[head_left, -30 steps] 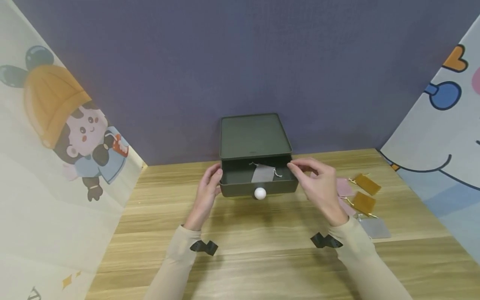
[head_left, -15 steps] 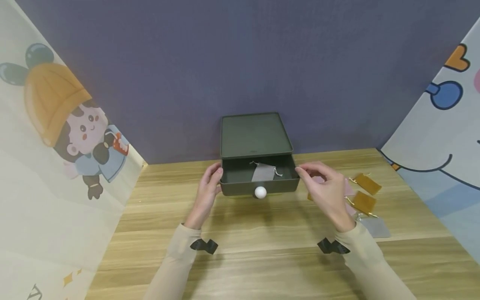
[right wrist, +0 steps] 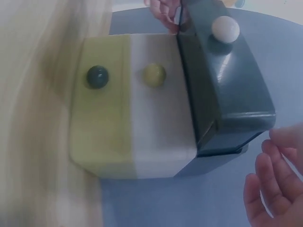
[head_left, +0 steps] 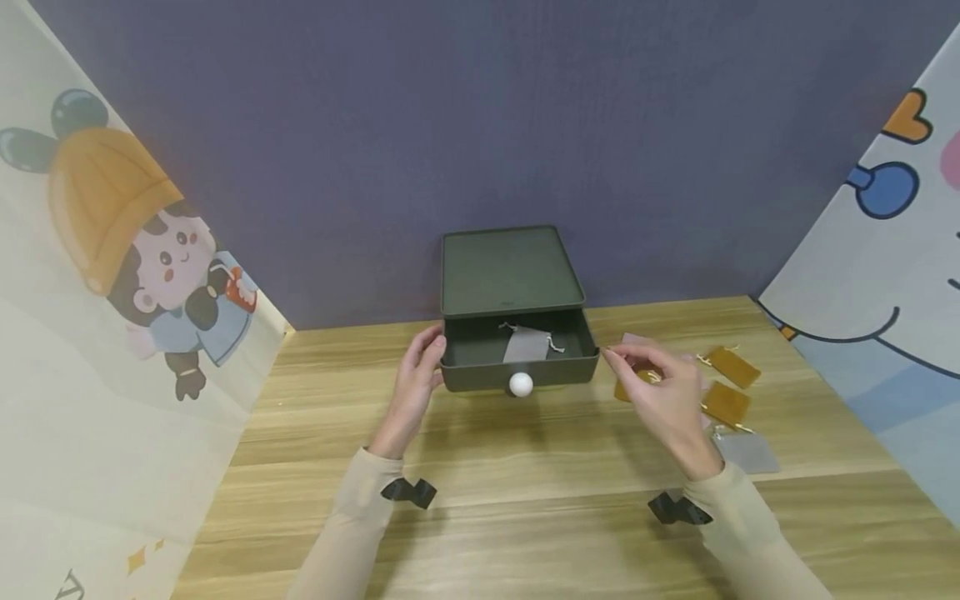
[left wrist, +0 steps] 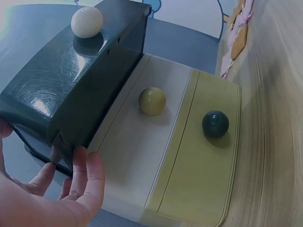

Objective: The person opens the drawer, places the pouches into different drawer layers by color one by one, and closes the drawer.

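Note:
A dark green drawer (head_left: 557,372) with a white round knob (head_left: 521,385) stands pulled out below the cabinet top (head_left: 512,273). Inside lies a small grey drawstring pouch (head_left: 527,345). My left hand (head_left: 408,383) grips the drawer's left side, its thumb near the upper rim and its bent fingers along the side in the left wrist view. At the front right corner my right hand (head_left: 663,400) holds its thumb and forefinger close together, near the drawer's edge. Nothing is visible between them; the other fingers are loosely bent.
Below the green drawer are a white drawer front with a yellow knob (left wrist: 152,101) and a yellow front with a dark green knob (left wrist: 215,124). Orange pouches (head_left: 726,406), a grey pouch (head_left: 750,454) and pink pouches lie right on the wooden table (head_left: 540,517). Partitions stand around.
My right hand has moved right and toward me along the drawer's right side, down to its front corner, uncovering more pouches. My left hand and the pouch in the drawer stay put.

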Tool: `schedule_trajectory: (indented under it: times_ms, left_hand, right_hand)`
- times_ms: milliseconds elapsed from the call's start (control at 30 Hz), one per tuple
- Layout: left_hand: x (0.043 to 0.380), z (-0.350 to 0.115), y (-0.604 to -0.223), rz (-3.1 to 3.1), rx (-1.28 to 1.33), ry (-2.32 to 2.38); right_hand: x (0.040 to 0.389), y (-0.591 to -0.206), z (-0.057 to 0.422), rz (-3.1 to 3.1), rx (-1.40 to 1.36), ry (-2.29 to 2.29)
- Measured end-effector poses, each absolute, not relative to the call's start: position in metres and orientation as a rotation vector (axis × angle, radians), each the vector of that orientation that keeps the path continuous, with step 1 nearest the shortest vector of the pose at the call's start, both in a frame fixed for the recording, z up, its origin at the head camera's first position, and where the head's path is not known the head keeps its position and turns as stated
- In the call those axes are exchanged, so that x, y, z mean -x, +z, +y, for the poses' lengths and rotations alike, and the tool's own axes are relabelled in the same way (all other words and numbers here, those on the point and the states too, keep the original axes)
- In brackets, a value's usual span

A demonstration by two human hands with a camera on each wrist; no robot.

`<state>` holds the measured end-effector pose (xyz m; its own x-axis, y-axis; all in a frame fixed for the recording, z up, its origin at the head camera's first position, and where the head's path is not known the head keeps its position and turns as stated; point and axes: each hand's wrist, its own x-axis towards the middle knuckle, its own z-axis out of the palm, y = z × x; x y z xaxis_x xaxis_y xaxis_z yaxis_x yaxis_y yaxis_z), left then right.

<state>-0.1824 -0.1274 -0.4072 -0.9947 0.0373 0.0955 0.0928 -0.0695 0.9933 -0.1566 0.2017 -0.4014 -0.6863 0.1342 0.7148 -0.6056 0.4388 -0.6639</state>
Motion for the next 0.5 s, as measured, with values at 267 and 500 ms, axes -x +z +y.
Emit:
schedule_trajectory:
  times_ms: [267, 500]
  left_hand:
    - [0.183, -0.127, -0.407, -2.084, 0.143, -2.296]
    - [0.183, -0.128, -0.407, -2.107, 0.129, -2.281]
  right_hand:
    - [0.152, -0.412, 0.216, -2.004, -0.235, 1.225]
    - [0.143, -0.415, 0.235, -2.054, -0.173, 1.311]
